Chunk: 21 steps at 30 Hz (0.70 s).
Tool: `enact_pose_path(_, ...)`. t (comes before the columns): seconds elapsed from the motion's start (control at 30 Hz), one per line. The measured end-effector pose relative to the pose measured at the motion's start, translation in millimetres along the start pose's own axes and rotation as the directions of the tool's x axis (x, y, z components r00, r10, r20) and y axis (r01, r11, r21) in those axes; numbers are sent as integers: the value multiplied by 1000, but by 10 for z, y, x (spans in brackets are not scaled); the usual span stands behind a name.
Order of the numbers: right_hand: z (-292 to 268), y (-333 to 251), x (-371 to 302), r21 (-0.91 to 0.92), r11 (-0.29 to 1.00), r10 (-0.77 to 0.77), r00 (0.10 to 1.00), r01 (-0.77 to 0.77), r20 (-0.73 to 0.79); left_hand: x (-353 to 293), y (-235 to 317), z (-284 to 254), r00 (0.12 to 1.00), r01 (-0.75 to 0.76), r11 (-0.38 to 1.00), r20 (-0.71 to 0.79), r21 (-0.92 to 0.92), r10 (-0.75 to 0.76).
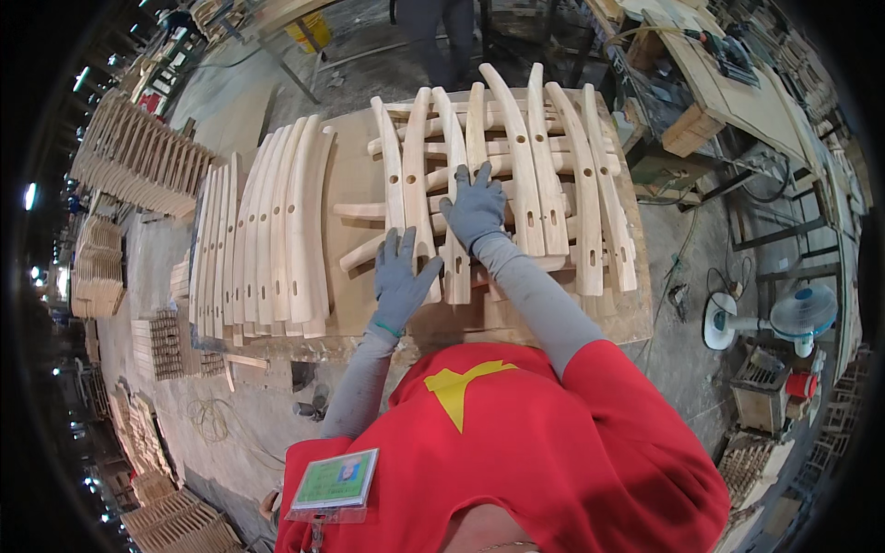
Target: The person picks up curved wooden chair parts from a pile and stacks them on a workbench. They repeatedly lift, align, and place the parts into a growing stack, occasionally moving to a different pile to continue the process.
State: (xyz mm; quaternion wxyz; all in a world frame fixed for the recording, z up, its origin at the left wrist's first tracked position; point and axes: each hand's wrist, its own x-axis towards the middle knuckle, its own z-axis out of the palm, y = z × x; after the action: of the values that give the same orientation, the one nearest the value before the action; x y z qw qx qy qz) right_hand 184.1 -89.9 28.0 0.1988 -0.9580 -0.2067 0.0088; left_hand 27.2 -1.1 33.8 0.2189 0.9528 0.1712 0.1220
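Curved pale wooden pieces (525,166), each with a round hole and many with a slot near one end, lie crosswise in layers on a board-topped table (355,309). My left hand (403,276), in a grey glove, rests with fingers stretched and thumb apart over the lower end of one piece (414,166). My right hand (477,205), also gloved, lies farther forward across the middle of the pile. Its fingers are spread and touch a piece (475,120) and the one beside it. The wood under both palms is hidden.
At the table's left stands a tight row of similar pieces (277,221). Stacks of wooden parts (138,157) fill the floor to the left. On the right are a workbench (737,92) with a power tool, a fan (802,311) and cables. A person (438,37) stands beyond the table.
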Motion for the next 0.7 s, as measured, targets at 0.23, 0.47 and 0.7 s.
enact_pose_path(0.23, -8, -7, -386, 15, 1000, 8, 1000, -8, -7, -142, -88, 95, 1000, -29, 998, 1, 57, 29)
enact_pose_path(0.47, -129, 200, -456, 126, 988, -95, 995, 89, 42, -117, 153, 110, 997, -74, 989, -16, 129, 77)
enact_pose_path(0.7, -729, 1734, 146, -225, 941, 212, 960, -251, -183, -141, 397, -45, 990, -139, 990, -6, 38, 140)
